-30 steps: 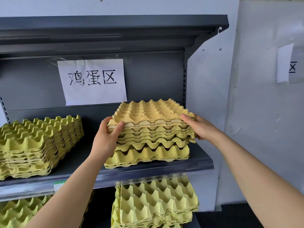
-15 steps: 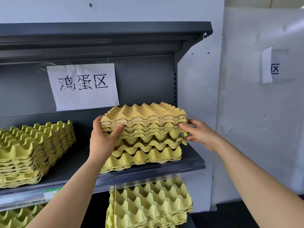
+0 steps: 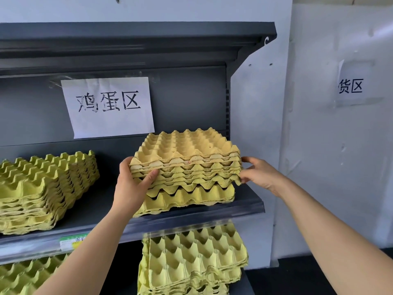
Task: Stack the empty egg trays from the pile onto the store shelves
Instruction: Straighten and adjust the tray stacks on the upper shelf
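Egg trays (image 3: 187, 162) — nested stack, resting at the right end of the middle shelf (image 3: 244, 207). Left hand (image 3: 131, 184) grips the upper trays' left corner; right hand (image 3: 263, 175) loose-fingered at the right edge (contact unclear). Judged light, pulp-stiff, crushable — hold opposite edges, not cups.

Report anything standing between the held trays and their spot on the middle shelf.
Nothing visible does. The top trays already sit on the lower trays on the middle shelf. The left hand grips their left edge; the right hand touches the right edge.
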